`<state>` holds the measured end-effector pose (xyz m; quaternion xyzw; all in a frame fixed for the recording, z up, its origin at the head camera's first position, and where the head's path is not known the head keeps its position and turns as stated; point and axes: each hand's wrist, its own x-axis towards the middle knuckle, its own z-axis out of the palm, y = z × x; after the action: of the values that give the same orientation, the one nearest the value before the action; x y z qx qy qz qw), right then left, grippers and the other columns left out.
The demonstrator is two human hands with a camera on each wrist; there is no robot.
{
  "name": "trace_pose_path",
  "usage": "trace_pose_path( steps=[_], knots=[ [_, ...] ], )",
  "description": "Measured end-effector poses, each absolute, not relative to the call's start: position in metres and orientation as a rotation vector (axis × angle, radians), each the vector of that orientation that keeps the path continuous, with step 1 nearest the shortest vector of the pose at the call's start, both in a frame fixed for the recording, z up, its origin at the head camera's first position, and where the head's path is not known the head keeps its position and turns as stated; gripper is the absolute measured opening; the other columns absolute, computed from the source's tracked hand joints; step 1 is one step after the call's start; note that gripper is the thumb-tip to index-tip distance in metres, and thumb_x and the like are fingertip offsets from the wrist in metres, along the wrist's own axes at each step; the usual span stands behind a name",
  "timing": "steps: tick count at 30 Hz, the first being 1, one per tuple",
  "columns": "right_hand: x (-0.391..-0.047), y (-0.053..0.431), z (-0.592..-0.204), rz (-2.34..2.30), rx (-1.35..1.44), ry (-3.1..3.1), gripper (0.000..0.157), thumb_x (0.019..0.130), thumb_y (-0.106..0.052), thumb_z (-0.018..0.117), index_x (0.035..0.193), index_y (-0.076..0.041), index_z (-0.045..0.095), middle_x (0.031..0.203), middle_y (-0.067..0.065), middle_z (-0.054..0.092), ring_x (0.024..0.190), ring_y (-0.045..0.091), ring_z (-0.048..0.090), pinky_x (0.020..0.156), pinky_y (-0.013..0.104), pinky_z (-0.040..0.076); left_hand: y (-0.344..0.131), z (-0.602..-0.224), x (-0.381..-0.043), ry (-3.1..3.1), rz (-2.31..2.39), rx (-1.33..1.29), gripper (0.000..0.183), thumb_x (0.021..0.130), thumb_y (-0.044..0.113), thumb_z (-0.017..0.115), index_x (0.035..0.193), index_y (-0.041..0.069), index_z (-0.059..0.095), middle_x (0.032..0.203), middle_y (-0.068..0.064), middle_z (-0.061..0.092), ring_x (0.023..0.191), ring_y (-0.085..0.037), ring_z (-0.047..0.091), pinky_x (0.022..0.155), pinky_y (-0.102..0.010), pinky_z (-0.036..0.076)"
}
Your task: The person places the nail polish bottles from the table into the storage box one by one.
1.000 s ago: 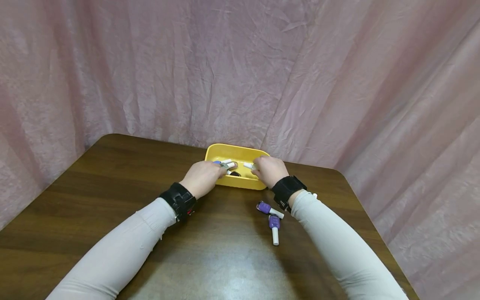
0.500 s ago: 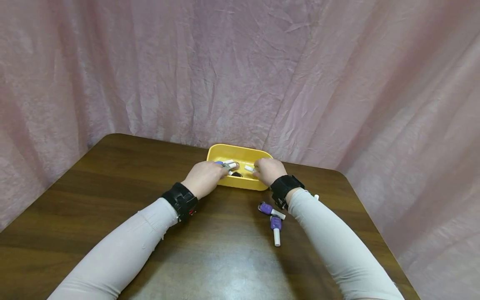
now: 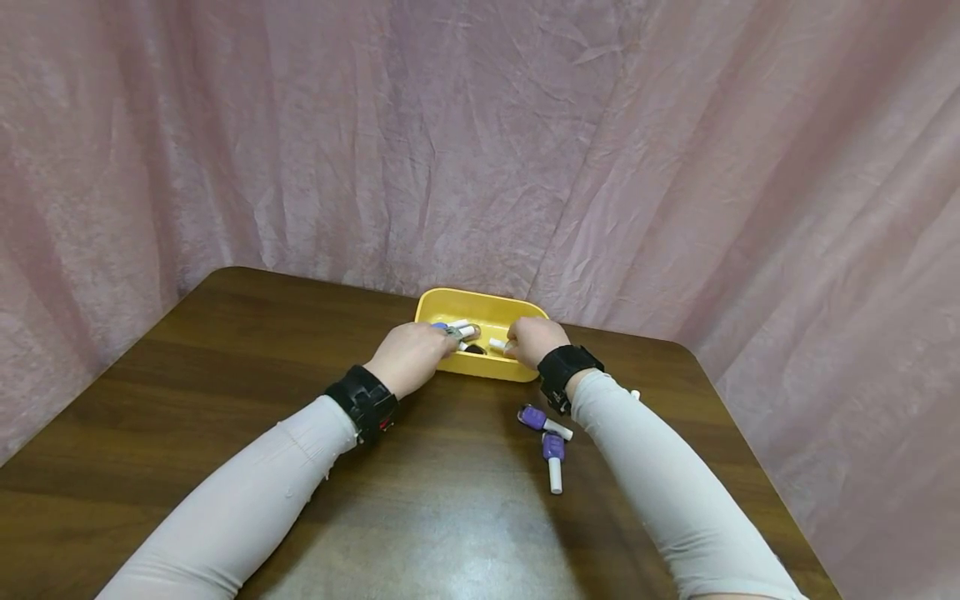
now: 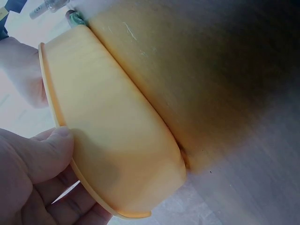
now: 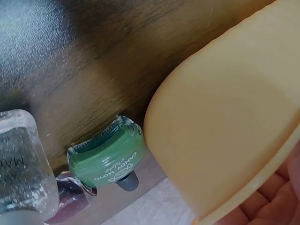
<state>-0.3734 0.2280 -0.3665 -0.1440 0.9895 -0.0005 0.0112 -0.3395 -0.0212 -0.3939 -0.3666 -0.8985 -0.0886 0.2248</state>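
My left hand (image 3: 408,357) is at the near left end of a yellow plastic tray (image 3: 480,367). In the left wrist view its thumb (image 4: 49,152) lies over the rim, with the other fingers curled inside, so it grips the tray wall. My right hand (image 3: 538,341) reaches into the tray's right end and pinches a nail polish bottle (image 3: 498,343); only its white cap shows clearly. Close to my left fingertips lies a greyish, white-capped nail polish bottle (image 3: 459,332). Beside it sit a blue one (image 3: 440,326) and a dark one (image 3: 476,350).
Two purple nail polish bottles (image 3: 553,447) lie on the wooden table before the tray. Right of the tray, the right wrist view has a green bottle (image 5: 108,154), a clear glitter bottle (image 5: 21,159) and a dark red one (image 5: 70,199). A pink curtain (image 3: 480,150) hangs behind.
My right hand has lowered its nail polish bottle slightly toward the tray floor and near wall. My left hand stays at the tray's left end; the whole view shifts a little.
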Motion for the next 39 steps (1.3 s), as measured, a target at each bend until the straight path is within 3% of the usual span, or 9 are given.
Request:
trace_pose_path(
  steps=[3, 8, 16, 22, 25, 29, 32, 35, 39],
  knots=[
    [-0.3745, 0.2265, -0.3660, 0.020, -0.461, 3.078, 0.025, 0.101, -0.025, 0.083, 0.082, -0.010, 0.075, 0.070, -0.004, 0.052, 0.067, 0.017, 0.048, 0.062, 0.034, 0.037, -0.0219, -0.3933, -0.3391, -2.473, -0.242, -1.011, 0.014, 0.097, 0.008, 0.081, 0.090, 0.019, 0.079, 0.089, -0.002, 0.079, 0.079, -0.021, 0.072, 0.068, -0.041, 0.060],
    [-0.3766, 0.2253, -0.3662, 0.026, -0.455, 3.046, 0.022, 0.102, -0.025, 0.082, 0.085, -0.011, 0.079, 0.072, -0.003, 0.056, 0.069, 0.017, 0.049, 0.064, 0.034, 0.039, -0.0225, -0.3934, -0.3392, -2.469, -0.246, -1.011, 0.012, 0.097, 0.009, 0.082, 0.091, 0.019, 0.079, 0.090, -0.003, 0.079, 0.079, -0.021, 0.072, 0.068, -0.041, 0.061],
    [-0.3782, 0.2290, -0.3675, 0.016, -0.467, 3.028, 0.015, 0.099, -0.024, 0.084, 0.106, -0.011, 0.086, 0.099, 0.002, 0.077, 0.084, 0.018, 0.064, 0.084, 0.042, 0.058, -0.0217, -0.3943, -0.3394, -2.458, -0.246, -1.004, 0.011, 0.095, 0.012, 0.083, 0.089, 0.019, 0.078, 0.090, -0.002, 0.079, 0.078, -0.021, 0.072, 0.066, -0.041, 0.060],
    [-0.3813, 0.2307, -0.3702, -0.014, -0.492, 3.034, 0.011, 0.099, -0.022, 0.085, 0.093, -0.013, 0.084, 0.085, -0.001, 0.069, 0.077, 0.018, 0.058, 0.074, 0.038, 0.052, -0.0217, -0.3940, -0.3399, -2.455, -0.241, -1.007, 0.013, 0.094, 0.011, 0.082, 0.087, 0.019, 0.076, 0.087, -0.002, 0.077, 0.076, -0.020, 0.071, 0.065, -0.041, 0.059],
    [-0.3832, 0.2327, -0.3724, -0.025, -0.492, 3.035, 0.011, 0.098, -0.023, 0.085, 0.099, -0.012, 0.085, 0.091, 0.000, 0.074, 0.083, 0.019, 0.064, 0.079, 0.039, 0.057, -0.0212, -0.3947, -0.3406, -2.466, -0.241, -1.004, 0.014, 0.095, 0.010, 0.082, 0.087, 0.019, 0.076, 0.087, -0.001, 0.077, 0.076, -0.020, 0.070, 0.065, -0.041, 0.059],
    [-0.3828, 0.2338, -0.3728, -0.020, -0.484, 3.032, 0.017, 0.099, -0.024, 0.084, 0.110, -0.011, 0.087, 0.103, 0.003, 0.080, 0.093, 0.022, 0.071, 0.088, 0.044, 0.060, -0.0202, -0.3952, -0.3413, -2.477, -0.246, -1.002, 0.013, 0.095, 0.010, 0.082, 0.089, 0.020, 0.078, 0.089, -0.001, 0.078, 0.078, -0.020, 0.071, 0.067, -0.041, 0.060],
    [-0.3819, 0.2342, -0.3730, -0.017, -0.499, 3.046, 0.013, 0.099, -0.024, 0.085, 0.103, -0.011, 0.086, 0.094, 0.001, 0.077, 0.085, 0.020, 0.067, 0.081, 0.041, 0.058, -0.0198, -0.3954, -0.3412, -2.480, -0.244, -1.006, 0.012, 0.096, 0.011, 0.082, 0.089, 0.020, 0.078, 0.090, -0.001, 0.079, 0.079, -0.020, 0.072, 0.068, -0.041, 0.060],
    [-0.3807, 0.2348, -0.3734, -0.015, -0.514, 3.060, 0.022, 0.100, -0.027, 0.083, 0.091, -0.007, 0.081, 0.082, 0.002, 0.070, 0.075, 0.020, 0.061, 0.071, 0.040, 0.051, -0.0198, -0.3955, -0.3415, -2.488, -0.240, -1.008, 0.011, 0.096, 0.011, 0.082, 0.089, 0.020, 0.078, 0.091, -0.001, 0.079, 0.080, -0.020, 0.072, 0.069, -0.040, 0.060],
    [-0.3773, 0.2350, -0.3731, -0.005, -0.510, 3.108, 0.030, 0.102, -0.034, 0.080, 0.108, -0.005, 0.082, 0.098, 0.007, 0.079, 0.090, 0.025, 0.073, 0.080, 0.044, 0.058, -0.0205, -0.3953, -0.3421, -2.490, -0.236, -1.008, 0.010, 0.096, 0.012, 0.082, 0.090, 0.020, 0.079, 0.092, -0.001, 0.080, 0.081, -0.020, 0.073, 0.071, -0.040, 0.061]
  ],
)
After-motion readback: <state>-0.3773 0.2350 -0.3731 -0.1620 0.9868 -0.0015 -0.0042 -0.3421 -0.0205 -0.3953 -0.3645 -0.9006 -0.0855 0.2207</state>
